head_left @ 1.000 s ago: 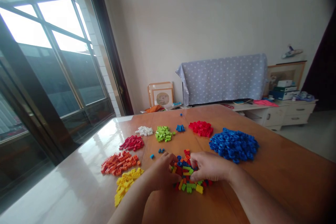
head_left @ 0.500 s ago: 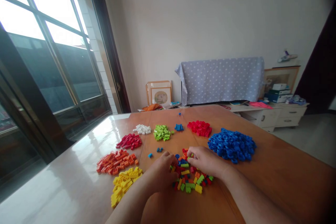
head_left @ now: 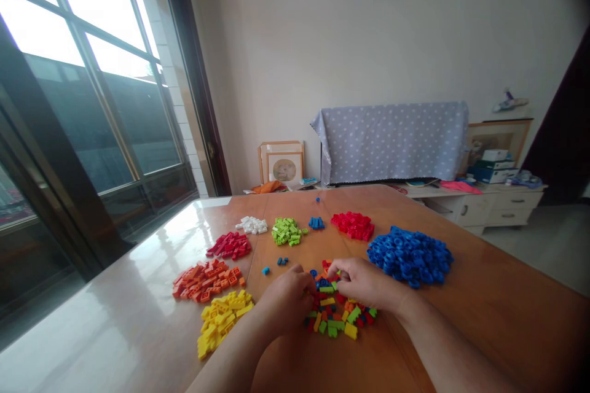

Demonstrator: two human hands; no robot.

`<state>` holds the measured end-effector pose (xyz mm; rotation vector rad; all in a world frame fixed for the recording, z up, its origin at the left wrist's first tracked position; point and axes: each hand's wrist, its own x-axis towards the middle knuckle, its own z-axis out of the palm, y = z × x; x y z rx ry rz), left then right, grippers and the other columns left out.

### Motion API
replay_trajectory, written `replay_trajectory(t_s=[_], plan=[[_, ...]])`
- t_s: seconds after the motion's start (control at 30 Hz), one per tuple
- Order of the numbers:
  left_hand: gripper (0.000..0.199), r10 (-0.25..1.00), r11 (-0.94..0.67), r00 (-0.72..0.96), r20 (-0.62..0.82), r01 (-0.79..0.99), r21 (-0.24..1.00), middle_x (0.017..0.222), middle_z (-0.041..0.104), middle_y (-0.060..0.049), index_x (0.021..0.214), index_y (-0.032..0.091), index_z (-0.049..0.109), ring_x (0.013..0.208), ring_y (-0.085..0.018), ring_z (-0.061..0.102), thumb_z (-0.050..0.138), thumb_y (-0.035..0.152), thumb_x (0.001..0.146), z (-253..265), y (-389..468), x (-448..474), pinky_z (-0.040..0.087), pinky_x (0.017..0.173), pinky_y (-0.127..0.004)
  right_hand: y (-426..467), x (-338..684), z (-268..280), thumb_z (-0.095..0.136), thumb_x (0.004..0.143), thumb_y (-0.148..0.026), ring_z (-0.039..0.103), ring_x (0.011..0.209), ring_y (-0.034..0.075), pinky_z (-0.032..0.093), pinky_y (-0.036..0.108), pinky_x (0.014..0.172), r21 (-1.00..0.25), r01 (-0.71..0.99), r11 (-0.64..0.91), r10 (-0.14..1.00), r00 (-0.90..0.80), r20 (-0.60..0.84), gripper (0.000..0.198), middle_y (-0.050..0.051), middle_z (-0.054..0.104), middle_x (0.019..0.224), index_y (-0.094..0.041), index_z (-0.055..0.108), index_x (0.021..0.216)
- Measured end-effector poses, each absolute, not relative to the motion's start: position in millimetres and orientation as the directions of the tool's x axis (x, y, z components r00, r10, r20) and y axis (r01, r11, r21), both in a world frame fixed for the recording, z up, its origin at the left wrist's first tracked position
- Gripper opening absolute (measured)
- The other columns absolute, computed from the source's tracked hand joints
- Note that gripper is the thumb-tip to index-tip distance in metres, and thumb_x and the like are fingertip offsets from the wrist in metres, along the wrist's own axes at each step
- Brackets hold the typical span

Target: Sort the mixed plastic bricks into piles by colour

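A mixed pile of toy building bricks in green, yellow, orange, red and blue lies on the table between my hands. My left hand is at the pile's left side, its fingers curled together; what they hold, if anything, is hidden. Over the pile's far right part, my right hand has its fingers bent down in a pinch among the bricks. Whatever is between those fingertips is too small to make out. Left of my left forearm sit yellow bricks, and blue pieces are heaped beyond my right hand.
On the wooden table, sorted heaps form an arc: orange bricks, dark red bricks, white bricks, lime green bricks, a few blue bricks and red pieces. Loose blue bricks lie ahead of my left hand.
The view has shifted slightly. My left fingers have closed in, and the coloured bricks that showed beside them are now hidden. My right hand stays over the pile with small finger movement.
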<state>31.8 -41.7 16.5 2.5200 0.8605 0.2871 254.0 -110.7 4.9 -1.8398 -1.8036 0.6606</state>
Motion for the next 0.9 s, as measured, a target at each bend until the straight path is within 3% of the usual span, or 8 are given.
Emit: replay_trajectory(t_s=[0.13,0.63,0.9], plan=[[0.019,0.63,-0.702,0.775,0.048,0.543,0.462,0.098,0.062,-0.004,0.089,0.023,0.068,0.086,-0.017,0.06,0.054,0.015,0.079,20.8,-44.3,32.9,0.044,0.075,-0.023,-112.7,246.8,5.7,0.061,0.078,-0.023,0.056,0.064,0.012,0.03,0.02,0.052,-0.636,0.772,-0.003,1.0,0.007,0.003,0.016,-0.002,0.068,0.07,-0.02,0.074,0.088],[0.021,0.629,-0.726,0.775,0.057,0.56,0.4,0.099,0.064,-0.006,0.091,0.024,0.07,0.085,-0.019,0.063,0.051,0.021,0.084,22.3,-45.9,31.9,0.045,0.072,-0.026,-110.2,238.7,-1.1,0.062,0.077,-0.024,0.056,0.065,0.013,0.026,0.023,0.055,-0.491,0.871,-0.012,0.998,0.037,0.042,0.01,-0.001,0.068,0.072,-0.022,0.071,0.082],[0.022,0.657,-0.724,0.75,0.072,0.603,0.335,0.101,0.063,-0.008,0.094,0.023,0.069,0.086,-0.021,0.063,0.049,0.02,0.086,27.2,-44.3,27.8,0.045,0.072,-0.029,-111.0,250.5,-3.6,0.062,0.081,-0.032,0.055,0.063,0.013,0.032,0.022,0.055,-0.636,0.771,-0.021,0.999,0.04,0.016,0.015,-0.001,0.067,0.068,-0.019,0.069,0.082]])
